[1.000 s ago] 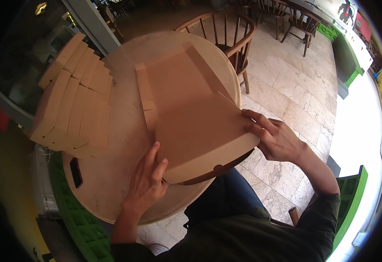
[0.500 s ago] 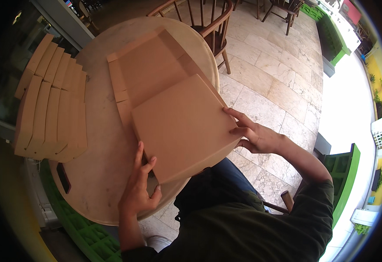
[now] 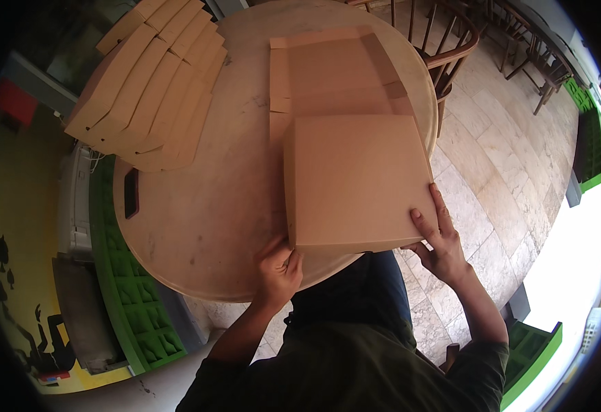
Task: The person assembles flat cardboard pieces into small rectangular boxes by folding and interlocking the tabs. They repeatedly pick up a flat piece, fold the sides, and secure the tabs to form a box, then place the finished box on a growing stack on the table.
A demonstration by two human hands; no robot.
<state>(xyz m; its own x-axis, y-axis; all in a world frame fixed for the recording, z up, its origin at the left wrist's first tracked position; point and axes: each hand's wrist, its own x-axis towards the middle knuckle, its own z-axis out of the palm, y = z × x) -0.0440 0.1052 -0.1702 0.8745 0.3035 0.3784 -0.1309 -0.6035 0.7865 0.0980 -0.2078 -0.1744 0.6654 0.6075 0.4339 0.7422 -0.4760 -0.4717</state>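
A folded brown cardboard box (image 3: 355, 178), closed on top, lies near the front right of the round table, covering the near part of a flat, partly folded cardboard blank (image 3: 338, 65). My left hand (image 3: 280, 271) is closed at the box's near left corner, fingers curled in and thumb up against the edge. With my right hand (image 3: 444, 244) I grip the near right corner. Its fingers rest on the top and side, while the thumb side goes under the edge, partly hidden.
Several folded cardboard boxes (image 3: 153, 89) stand in leaning rows at the table's (image 3: 190, 226) far left. A dark phone (image 3: 131, 193) lies by the left rim. A wooden chair (image 3: 451, 51) stands beyond the right edge, and a green crate-like planter (image 3: 135, 288) borders the left.
The view has turned, and the box now sits squarer to me. My left hand, earlier spread along the box's left side, has curled in at the near left corner. The right hand keeps its hold.
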